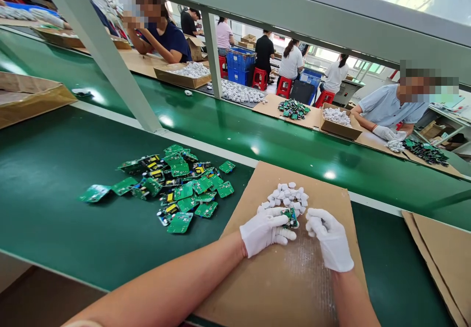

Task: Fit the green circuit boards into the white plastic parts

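Note:
In a white glove, my left hand (265,230) grips a small green circuit board (290,217) between thumb and fingers, over a brown cardboard sheet (294,283). Just to its right, my gloved right hand (328,236) has its fingers curled together in a pinch; whatever lies between them is hidden. Behind both hands rests a small heap of white plastic pieces (289,194) on the cardboard. Off to the left, a loose pile of green circuit boards (184,189) with yellow and black components lies on the dark green bench top.
A slanting grey post (106,57) and an overhead beam (294,8) frame the bench. Beyond runs a shiny green belt (235,131). More cardboard (441,263) lies at right, an open carton (33,96) at left. Co-workers sit across the belt near boxes of white pieces (189,70).

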Demonstrator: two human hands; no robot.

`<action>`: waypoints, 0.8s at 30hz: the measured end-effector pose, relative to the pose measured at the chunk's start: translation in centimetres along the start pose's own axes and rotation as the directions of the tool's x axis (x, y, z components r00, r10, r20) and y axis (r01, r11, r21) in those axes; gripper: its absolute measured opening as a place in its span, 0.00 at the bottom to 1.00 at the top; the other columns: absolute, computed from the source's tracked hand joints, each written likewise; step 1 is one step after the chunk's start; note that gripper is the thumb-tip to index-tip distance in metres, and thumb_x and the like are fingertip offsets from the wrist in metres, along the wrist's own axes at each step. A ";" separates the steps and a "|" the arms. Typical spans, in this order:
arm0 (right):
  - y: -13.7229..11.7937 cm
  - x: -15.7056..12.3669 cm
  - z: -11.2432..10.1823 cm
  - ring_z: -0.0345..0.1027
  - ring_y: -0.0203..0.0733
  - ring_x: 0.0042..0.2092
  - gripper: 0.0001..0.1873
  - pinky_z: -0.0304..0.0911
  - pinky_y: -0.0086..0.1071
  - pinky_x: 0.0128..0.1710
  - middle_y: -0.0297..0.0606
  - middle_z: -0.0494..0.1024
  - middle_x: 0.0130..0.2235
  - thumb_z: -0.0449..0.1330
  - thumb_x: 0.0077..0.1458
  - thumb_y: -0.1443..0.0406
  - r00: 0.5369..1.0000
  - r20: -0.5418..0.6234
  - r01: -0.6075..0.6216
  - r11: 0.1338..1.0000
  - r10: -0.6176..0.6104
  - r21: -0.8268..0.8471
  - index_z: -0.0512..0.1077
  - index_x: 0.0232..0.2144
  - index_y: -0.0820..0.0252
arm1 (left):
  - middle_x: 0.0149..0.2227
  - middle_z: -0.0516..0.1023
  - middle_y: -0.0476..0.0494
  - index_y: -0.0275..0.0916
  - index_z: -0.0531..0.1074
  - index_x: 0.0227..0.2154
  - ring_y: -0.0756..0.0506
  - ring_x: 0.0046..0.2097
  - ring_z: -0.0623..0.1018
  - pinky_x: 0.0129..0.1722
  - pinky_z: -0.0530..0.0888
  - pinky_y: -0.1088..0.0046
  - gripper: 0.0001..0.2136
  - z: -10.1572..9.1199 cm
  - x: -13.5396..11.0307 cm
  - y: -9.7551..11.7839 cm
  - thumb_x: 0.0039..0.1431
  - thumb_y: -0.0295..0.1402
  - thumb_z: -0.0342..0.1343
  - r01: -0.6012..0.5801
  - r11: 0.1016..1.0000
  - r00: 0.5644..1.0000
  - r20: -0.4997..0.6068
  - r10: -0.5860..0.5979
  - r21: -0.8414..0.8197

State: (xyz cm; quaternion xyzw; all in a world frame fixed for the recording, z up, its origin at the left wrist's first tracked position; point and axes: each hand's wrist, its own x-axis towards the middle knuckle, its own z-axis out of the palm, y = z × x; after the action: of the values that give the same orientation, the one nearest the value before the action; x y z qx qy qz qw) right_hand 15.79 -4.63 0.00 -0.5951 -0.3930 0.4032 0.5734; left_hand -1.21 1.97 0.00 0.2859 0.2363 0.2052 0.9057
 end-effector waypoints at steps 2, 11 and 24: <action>0.1 0.0 0.1 0.64 0.35 0.27 0.15 0.64 0.31 0.28 0.32 0.71 0.26 0.66 0.44 0.59 1.000 -0.002 0.029 0.999 -0.029 0.046 0.73 0.36 0.58 | 0.37 0.72 0.42 0.36 0.69 0.39 0.50 0.31 0.77 0.26 0.70 0.80 0.14 0.0 0.0 0.0 0.50 0.34 0.60 0.000 1.000 1.000 0.002 0.000 -0.010; 0.0 -0.5 -0.3 0.55 0.29 0.14 0.21 0.48 0.23 0.09 0.29 0.66 0.18 0.55 0.51 0.49 0.998 -0.001 -0.064 0.998 0.064 -0.005 0.73 0.30 0.62 | 0.37 0.72 0.43 0.36 0.68 0.38 0.50 0.31 0.77 0.26 0.70 0.78 0.14 -0.2 0.2 -0.2 0.50 0.35 0.60 -0.009 1.000 1.000 0.003 0.010 -0.017; 0.1 -0.4 0.1 0.64 0.34 0.21 0.13 0.63 0.32 0.23 0.34 0.73 0.26 0.61 0.50 0.58 0.998 0.025 0.048 0.994 -0.050 0.097 0.74 0.37 0.59 | 0.36 0.72 0.44 0.36 0.70 0.40 0.50 0.30 0.77 0.26 0.69 0.79 0.15 -0.1 0.2 0.0 0.50 0.35 0.60 0.014 1.000 1.000 0.008 -0.014 -0.009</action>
State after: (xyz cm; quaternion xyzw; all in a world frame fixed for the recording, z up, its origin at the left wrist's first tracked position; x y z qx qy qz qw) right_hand 15.58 -5.00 -0.12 -0.5514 -0.3956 0.4156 0.6056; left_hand -1.09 2.11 -0.12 0.2811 0.2339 0.1989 0.9092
